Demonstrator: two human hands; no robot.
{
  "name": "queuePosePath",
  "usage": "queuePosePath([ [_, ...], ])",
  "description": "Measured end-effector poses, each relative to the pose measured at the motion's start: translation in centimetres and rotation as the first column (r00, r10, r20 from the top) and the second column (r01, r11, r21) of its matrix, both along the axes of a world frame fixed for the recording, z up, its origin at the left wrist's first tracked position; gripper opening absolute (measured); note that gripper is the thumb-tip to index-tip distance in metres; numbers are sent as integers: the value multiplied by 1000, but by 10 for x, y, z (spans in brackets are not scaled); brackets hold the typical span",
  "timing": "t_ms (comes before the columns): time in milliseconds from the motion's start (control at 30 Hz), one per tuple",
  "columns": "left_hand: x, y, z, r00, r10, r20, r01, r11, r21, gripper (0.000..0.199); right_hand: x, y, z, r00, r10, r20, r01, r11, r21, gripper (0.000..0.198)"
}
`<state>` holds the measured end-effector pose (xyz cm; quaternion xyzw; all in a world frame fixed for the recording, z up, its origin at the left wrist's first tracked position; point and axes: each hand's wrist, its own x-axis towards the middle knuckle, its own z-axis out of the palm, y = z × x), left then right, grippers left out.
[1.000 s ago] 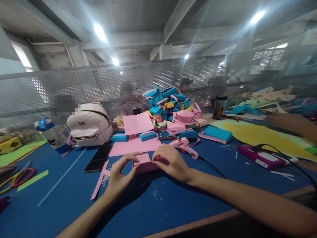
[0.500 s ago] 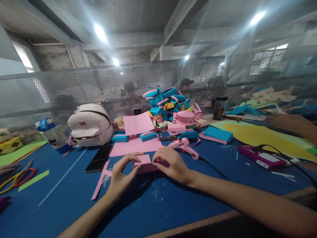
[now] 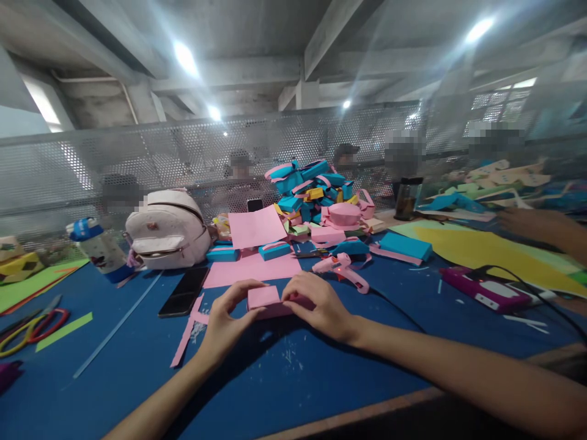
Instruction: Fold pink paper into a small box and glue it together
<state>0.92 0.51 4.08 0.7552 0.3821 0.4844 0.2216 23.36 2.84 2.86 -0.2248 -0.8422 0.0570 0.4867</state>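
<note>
A small pink paper box [image 3: 265, 297] rests on the blue table between my hands. My left hand [image 3: 228, 319] grips its left end, thumb along the front and fingers behind. Over its right part curls my right hand [image 3: 320, 307], with thumb and forefinger pinching the box near its middle; that hand hides much of the right end. Just behind lies a flat pink sheet [image 3: 252, 271]. A pink glue gun [image 3: 342, 271] with a small red light lies beyond my right hand, its cord running right. Pink paper strips [image 3: 187, 333] lie left of my left hand.
A black phone [image 3: 184, 293], white backpack [image 3: 168, 229] and bottle [image 3: 101, 250] stand or lie left, with scissors [image 3: 34, 330] farther out. Blue and pink paper pieces [image 3: 316, 189] are heaped behind. A purple power strip [image 3: 483, 290] and another person's hand [image 3: 523, 223] are at right.
My left fingers have shifted slightly on the pink box. Both hands keep hold of it in nearly the same place. The view has moved very slightly.
</note>
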Motion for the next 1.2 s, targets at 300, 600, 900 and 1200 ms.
queuePosePath([
  [300,-4,0,-5,999,32,-34,-31,999,27,27,0,-2,0,999,32,-25,-31,999,11,6],
  [600,-2,-3,0,998,49,-45,-44,994,101,27,2,-6,3,999,-33,-32,36,995,96,16],
  [900,-2,-4,-4,991,24,-129,-10,994,110,28,2,-5,8,999,-42,34,37,990,139,4],
  [1200,1,-6,-3,991,31,-129,-19,995,95,28,4,-4,8,998,-33,53,24,987,158,4],
])
